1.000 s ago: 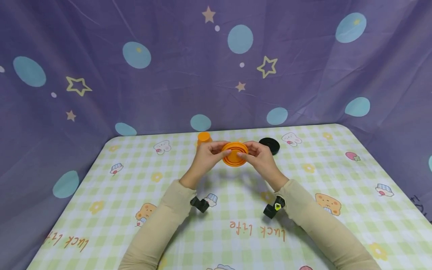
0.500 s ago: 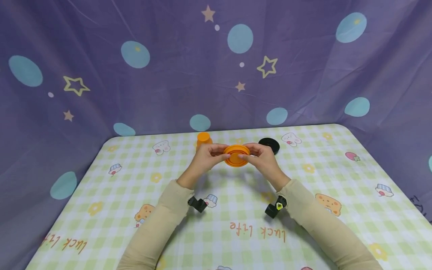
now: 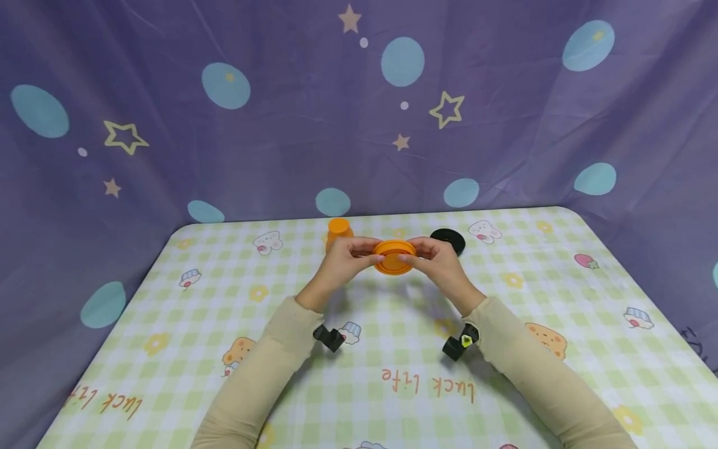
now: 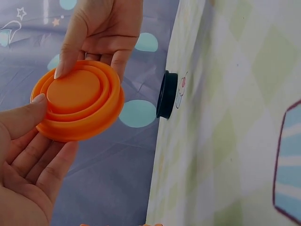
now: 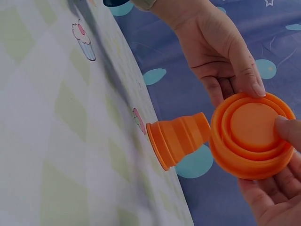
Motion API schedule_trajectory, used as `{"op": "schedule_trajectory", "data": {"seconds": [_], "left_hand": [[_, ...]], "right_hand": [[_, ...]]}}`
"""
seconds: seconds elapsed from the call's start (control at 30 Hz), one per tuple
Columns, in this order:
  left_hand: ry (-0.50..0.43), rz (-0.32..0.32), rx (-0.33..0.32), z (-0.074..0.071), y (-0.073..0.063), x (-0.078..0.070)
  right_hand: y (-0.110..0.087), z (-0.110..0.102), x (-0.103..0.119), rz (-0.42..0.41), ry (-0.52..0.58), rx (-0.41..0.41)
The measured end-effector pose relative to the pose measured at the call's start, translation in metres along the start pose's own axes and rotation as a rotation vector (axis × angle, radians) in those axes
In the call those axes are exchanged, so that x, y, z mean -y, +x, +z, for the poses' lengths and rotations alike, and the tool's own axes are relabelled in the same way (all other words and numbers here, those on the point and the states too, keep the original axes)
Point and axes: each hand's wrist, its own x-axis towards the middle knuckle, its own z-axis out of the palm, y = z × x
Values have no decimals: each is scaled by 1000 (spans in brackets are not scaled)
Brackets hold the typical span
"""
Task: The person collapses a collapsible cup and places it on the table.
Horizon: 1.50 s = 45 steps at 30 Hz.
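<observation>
Between my two hands, above the table, is an orange collapsible cup (image 3: 394, 265) folded flat into a ringed disc. Its rings and round centre face my thumbs, as the left wrist view shows on the cup (image 4: 75, 92). My left hand (image 3: 342, 265) pinches one side, thumb on the rings and fingers behind. My right hand (image 3: 445, 268) pinches the opposite side the same way. Behind my left hand a second orange cup (image 3: 339, 228) stands extended, wide end down, its stepped wall plain in the right wrist view. A black folded cup (image 3: 449, 240) lies beyond my right hand.
The table (image 3: 392, 337) wears a green and white checked cloth with printed cartoons. A purple curtain (image 3: 280, 143) with stars and blue ovals hangs right behind its far edge. A small black camera sits on each wrist.
The held orange cup has shifted slightly right and tilted, so its face shows as a flatter oval. Both hands keep their pinch on it. The other two cups stay put.
</observation>
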Motion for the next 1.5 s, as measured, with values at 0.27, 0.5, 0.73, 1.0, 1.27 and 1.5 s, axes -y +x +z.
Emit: {"op": "schedule_trajectory", "data": {"seconds": [0.27,0.5,0.73,1.0,1.27,1.5], "left_hand": [[-49,18,-7,-1,-2,0],[-82,38,6,-1,-3,0],[-95,52,13,0,-5,-1],[-86,80,-5,-3,-6,-1],[-97,77,-29,-5,-4,-5],[-66,39,10,-8,-10,-21]], "right_hand": [[-1,-5,3,15,33,53],[0,-10,7,74,-40,128],[3,-6,10,116,-46,194],[3,1,11,154,27,137],[2,3,9,16,-25,22],[-1,4,8,-73,-18,12]]}}
